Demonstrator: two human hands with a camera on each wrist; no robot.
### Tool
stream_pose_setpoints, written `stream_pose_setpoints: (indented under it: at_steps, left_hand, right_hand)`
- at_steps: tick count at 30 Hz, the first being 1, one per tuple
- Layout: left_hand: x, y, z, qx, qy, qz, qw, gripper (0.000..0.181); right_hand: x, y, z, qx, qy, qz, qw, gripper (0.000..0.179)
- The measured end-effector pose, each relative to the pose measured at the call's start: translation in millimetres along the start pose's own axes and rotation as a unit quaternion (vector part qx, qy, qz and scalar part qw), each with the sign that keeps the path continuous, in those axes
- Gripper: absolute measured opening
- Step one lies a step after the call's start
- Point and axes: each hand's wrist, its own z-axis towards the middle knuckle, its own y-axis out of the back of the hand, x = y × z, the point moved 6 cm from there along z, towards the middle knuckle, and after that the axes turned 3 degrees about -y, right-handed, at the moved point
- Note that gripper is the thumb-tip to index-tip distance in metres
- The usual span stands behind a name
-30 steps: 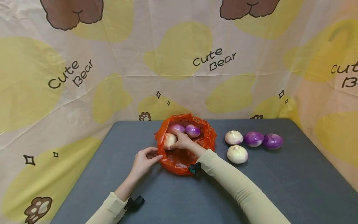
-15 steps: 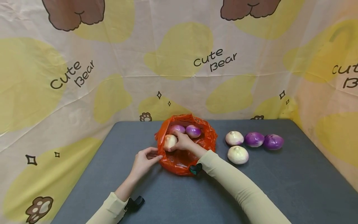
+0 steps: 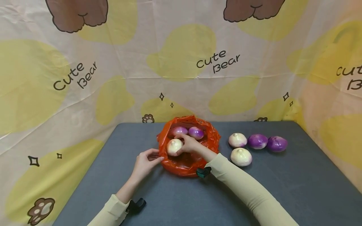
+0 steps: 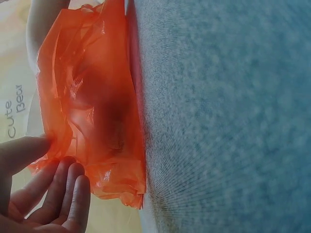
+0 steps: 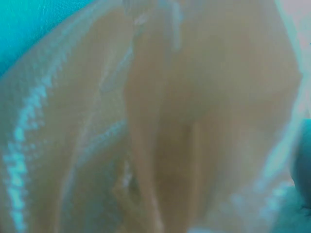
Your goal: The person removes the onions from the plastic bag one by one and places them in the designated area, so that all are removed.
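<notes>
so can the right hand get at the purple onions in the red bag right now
Probably yes: the right hand is inside the open red bag, just in front of the purple onions. It holds a white onion, though, which it would likely have to release first.

We have room over the counter [image 3: 124, 146] well left of the bag [image 3: 179, 171]; four onions [image 3: 241, 157] obstruct us on its right, and the right arm [image 3: 250, 192] crosses its rim.
</notes>
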Motion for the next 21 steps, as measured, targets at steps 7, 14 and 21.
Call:
stream_pose_setpoints:
  at_steps: [7, 14, 21]
  left_hand:
    - [2.1, 0.6, -0.1, 0.001, 0.0, -0.003, 1.0, 0.028]
    - [1.6, 1.5, 0.1, -0.002, -0.002, -0.007, 1.0, 0.028]
    - [-2.0, 1.3, -2.1, 0.002, 0.012, 0.0, 0.9999, 0.028]
  right_hand:
    - [8, 11, -19.2, -0.004, -0.003, 0.037, 0.9993, 0.071]
    - [14, 20, -33.5, -0.01, 0.008, 0.046, 0.9989, 0.074]
    - [15, 29, -49.4, -0.017, 0.014, 0.047, 0.9987, 0.075]
